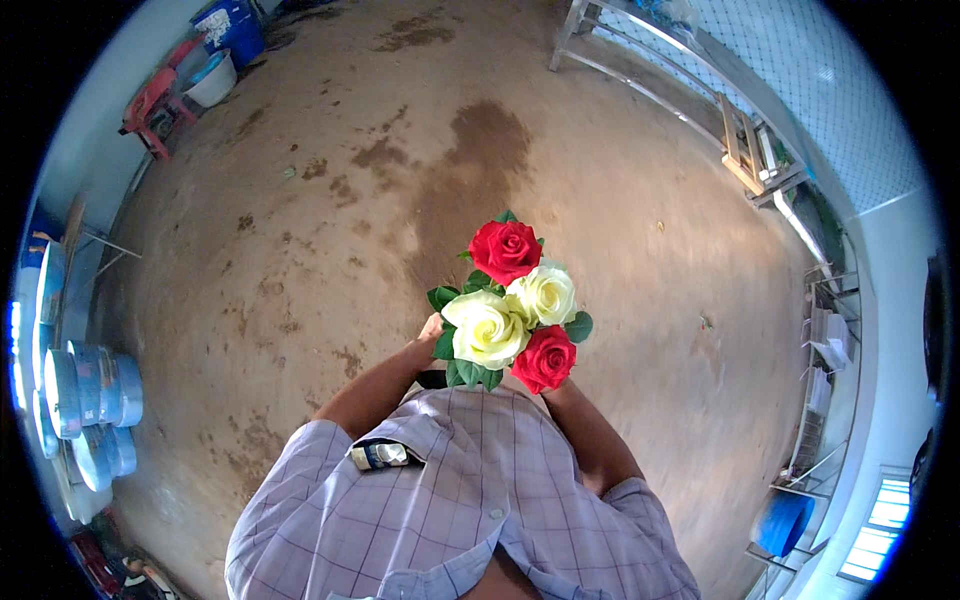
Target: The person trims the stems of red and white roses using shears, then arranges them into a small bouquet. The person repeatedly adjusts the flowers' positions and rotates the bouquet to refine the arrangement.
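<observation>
A small bunch of roses stands up in front of my waist, blooms turned toward me. It has a red rose [505,251] at the top, a large cream rose [487,330], a smaller cream rose [544,296] and another red rose [545,359] nearest my right arm. Green leaves [470,372] ring the blooms and cover the stems. My left hand [432,328] shows only its edge beside the leaves, closed in around the bunch. Under the lower red rose, my right hand [558,387] is almost wholly hidden, its fingers out of sight.
Brown floor with dark damp patches [480,150] spreads around me. Round blue containers [95,385] are stacked at the left wall. A red chair [155,110] and white basin [211,80] stand far left. Metal frames [640,85] and a blue drum [783,522] line the right.
</observation>
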`<state>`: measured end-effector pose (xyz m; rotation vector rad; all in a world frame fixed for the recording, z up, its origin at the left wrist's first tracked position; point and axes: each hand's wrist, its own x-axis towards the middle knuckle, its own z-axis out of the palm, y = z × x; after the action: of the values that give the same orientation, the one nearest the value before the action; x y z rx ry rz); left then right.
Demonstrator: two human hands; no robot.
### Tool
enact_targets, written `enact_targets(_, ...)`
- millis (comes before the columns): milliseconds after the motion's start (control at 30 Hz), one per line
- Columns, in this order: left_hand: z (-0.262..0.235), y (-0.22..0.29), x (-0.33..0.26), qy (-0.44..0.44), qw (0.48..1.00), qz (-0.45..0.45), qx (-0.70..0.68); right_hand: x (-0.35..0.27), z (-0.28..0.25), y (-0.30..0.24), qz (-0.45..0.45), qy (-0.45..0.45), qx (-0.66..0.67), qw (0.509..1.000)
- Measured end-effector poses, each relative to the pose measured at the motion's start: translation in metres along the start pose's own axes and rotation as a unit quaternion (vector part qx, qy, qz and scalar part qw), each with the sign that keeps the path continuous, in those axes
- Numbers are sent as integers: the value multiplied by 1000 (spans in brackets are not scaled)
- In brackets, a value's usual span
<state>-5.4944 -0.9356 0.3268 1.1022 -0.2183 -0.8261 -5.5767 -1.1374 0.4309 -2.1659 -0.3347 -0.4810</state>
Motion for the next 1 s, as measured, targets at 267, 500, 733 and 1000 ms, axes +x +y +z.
enact_targets(267, -42, -1, 4, 67, 810, 116, 571, 40, 29, -7, -199, 28, -137, 970)
enact_targets(500, -80, 31, -9, 7, 815, 87, 573, 82, 60, -24, -283, -12, -262, 922)
enact_targets(733, -79, 98, -51, 59, 790, -19, 609, 139, 44, -44, 176, -25, 178, 968)
enact_targets(1000, -74, 123, -62, -37, 878, -36, 475, 149, 6, -36, 408, 144, 313, 846)
